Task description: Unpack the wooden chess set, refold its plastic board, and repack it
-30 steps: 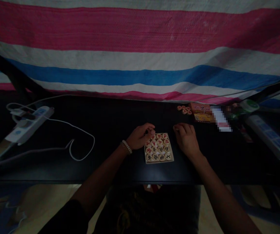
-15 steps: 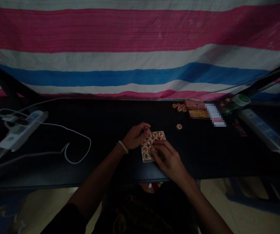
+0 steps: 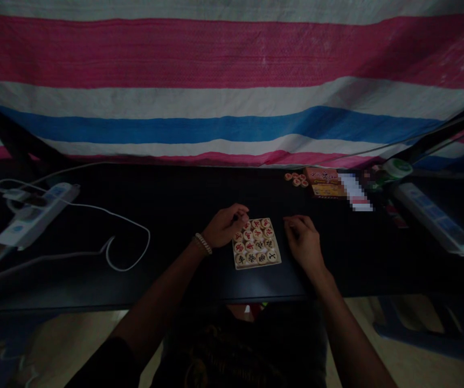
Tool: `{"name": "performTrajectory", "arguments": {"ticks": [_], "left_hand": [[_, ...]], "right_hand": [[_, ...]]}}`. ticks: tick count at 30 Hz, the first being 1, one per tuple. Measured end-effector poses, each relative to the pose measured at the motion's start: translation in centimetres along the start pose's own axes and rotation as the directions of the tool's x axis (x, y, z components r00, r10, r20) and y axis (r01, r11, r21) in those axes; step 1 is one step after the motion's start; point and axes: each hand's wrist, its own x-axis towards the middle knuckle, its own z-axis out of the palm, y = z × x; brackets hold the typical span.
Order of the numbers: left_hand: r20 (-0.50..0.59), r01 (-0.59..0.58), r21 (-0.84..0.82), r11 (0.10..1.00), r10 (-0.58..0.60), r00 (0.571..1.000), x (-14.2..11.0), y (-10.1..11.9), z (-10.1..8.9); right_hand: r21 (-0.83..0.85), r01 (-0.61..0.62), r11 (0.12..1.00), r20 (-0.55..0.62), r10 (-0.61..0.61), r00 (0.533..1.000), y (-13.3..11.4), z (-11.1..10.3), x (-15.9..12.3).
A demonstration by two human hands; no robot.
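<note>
A small pale tray (image 3: 256,266) packed with round wooden chess pieces (image 3: 256,242), marked in red and black, lies on the dark table (image 3: 175,215) in front of me. My left hand (image 3: 226,226), with a bead bracelet on the wrist, is curled at the tray's far left corner, fingertips pinched on its edge. My right hand (image 3: 304,242) rests on the table just right of the tray. Its fingers are curled under, and what they hold is hidden.
More loose pieces (image 3: 296,179) and a colourful box (image 3: 324,183) lie at the back right, beside a green-lidded jar (image 3: 397,167) and a power strip (image 3: 434,215). At the left lie another power strip (image 3: 33,215) and a looping white cable (image 3: 129,242). A striped tarp (image 3: 232,81) hangs behind.
My right hand reached over the tray's near right part, then went back to the table on its right. A single piece that lay there is no longer visible. My left hand stayed put.
</note>
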Motion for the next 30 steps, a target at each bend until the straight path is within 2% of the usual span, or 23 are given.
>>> {"name": "performTrajectory", "arguments": {"ticks": [4,6,9,13,17,20,22,26,30], "left_hand": [[-0.003,0.016,-0.001,1.000,-0.016,1.000,0.0,0.0,0.0],[0.000,0.018,0.001,1.000,-0.018,1.000,-0.1,0.0,0.0],[0.002,0.014,0.002,1.000,-0.014,1.000,-0.1,0.1,0.0],[0.009,0.009,-0.001,1.000,-0.009,1.000,-0.1,0.2,0.0],[0.009,0.000,0.003,1.000,0.000,1.000,-0.1,0.2,-0.1],[0.007,0.000,0.009,1.000,0.000,1.000,-0.1,0.1,-0.1],[0.007,0.005,0.013,1.000,-0.005,1.000,-0.1,-0.1,-0.1],[0.008,0.007,0.022,1.000,-0.007,1.000,-0.1,-0.3,-0.1],[0.002,0.001,0.021,1.000,-0.001,1.000,-0.1,-0.1,-0.2]], "right_hand": [[0.092,-0.029,0.995,-0.064,0.035,0.997,-3.1,-1.0,-1.5],[0.162,0.016,0.987,-0.015,-0.014,1.000,-4.7,-1.3,-2.3],[0.257,0.085,0.963,0.131,-0.122,0.984,-6.4,-0.8,-3.5],[0.297,0.062,0.953,0.195,-0.124,0.973,-7.0,0.2,-4.3],[0.323,0.022,0.946,0.213,-0.095,0.973,-6.8,-0.1,-4.8],[0.345,0.031,0.938,0.197,-0.104,0.975,-5.8,-0.9,-4.4],[0.310,0.036,0.950,0.127,-0.079,0.989,-4.2,-1.2,-3.0],[0.070,-0.025,0.997,-0.047,0.028,0.999,0.5,-0.5,2.8],[-0.180,0.002,0.984,-0.022,-0.006,1.000,3.9,1.2,8.8]]}}
